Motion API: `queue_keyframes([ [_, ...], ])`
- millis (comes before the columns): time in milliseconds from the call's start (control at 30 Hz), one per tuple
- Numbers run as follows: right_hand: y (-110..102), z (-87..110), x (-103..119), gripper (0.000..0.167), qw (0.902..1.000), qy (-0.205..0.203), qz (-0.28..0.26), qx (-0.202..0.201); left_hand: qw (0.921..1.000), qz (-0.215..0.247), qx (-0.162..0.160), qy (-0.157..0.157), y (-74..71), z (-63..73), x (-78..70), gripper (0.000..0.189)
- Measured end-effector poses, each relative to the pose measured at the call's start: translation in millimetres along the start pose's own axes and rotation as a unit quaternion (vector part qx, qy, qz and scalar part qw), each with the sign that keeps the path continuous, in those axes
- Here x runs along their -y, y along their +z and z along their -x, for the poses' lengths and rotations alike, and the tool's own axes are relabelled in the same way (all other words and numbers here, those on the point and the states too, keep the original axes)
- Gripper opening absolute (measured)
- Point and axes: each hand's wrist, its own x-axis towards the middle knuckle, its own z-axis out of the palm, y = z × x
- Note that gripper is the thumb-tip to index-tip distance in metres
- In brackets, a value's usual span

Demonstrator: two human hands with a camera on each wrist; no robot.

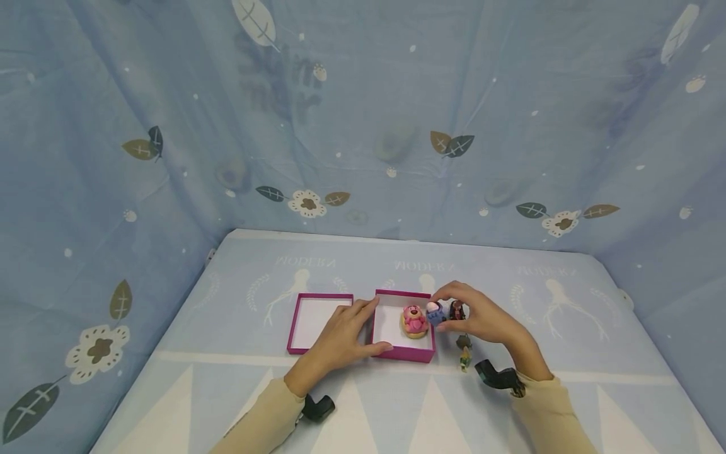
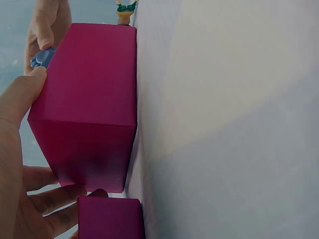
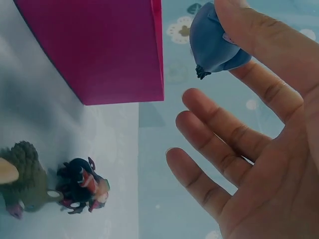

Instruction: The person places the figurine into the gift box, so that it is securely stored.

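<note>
The lid (image 1: 316,320) lies just beside the box (image 1: 404,354), which the left hand (image 1: 342,335) grips, apparently to steady it; a pink toy (image 1: 414,323) sits inside. By its right rim, the right hand (image 1: 479,316) pinches a blue toy (image 1: 435,314), presumably for control.

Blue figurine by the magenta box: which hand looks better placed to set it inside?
Probably the right hand: it pinches the blue figurine at the magenta box's right side. The left hand rests against the box's left side, where it could steady it.
</note>
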Motion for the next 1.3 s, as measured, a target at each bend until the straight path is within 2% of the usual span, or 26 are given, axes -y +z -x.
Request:
queue_keyframes([
  [133, 3.1, -2.2, -0.8, 0.047, 0.9999, -0.008, -0.007, -0.002, 1.0, 0.0, 0.003, -0.003, -0.1, -0.1, 0.3, 0.095],
  [367, 9.8, -11.3, -5.7, 0.047, 0.9991, -0.012, -0.036, 0.018, 1.0, -0.002, 0.001, -0.005, -0.4, 0.4, 0.5, 0.094],
  [533, 14.3, -17.9, -9.5, 0.046, 0.9987, -0.01, -0.036, 0.036, 1.0, -0.005, -0.001, 0.002, 0.0, 0.4, 0.3, 0.094],
  [800, 17.0, -22.5, -12.9, 0.046, 0.9982, -0.001, -0.048, 0.037, 0.9997, -0.016, -0.01, 0.017, 0.5, 0.5, 1.1, 0.094],
  [1300, 26.7, -29.5, -28.0, 0.044, 0.9934, -0.033, -0.094, 0.057, 0.9998, -0.018, 0.002, 0.009, -0.6, -0.4, 1.5, 0.094],
])
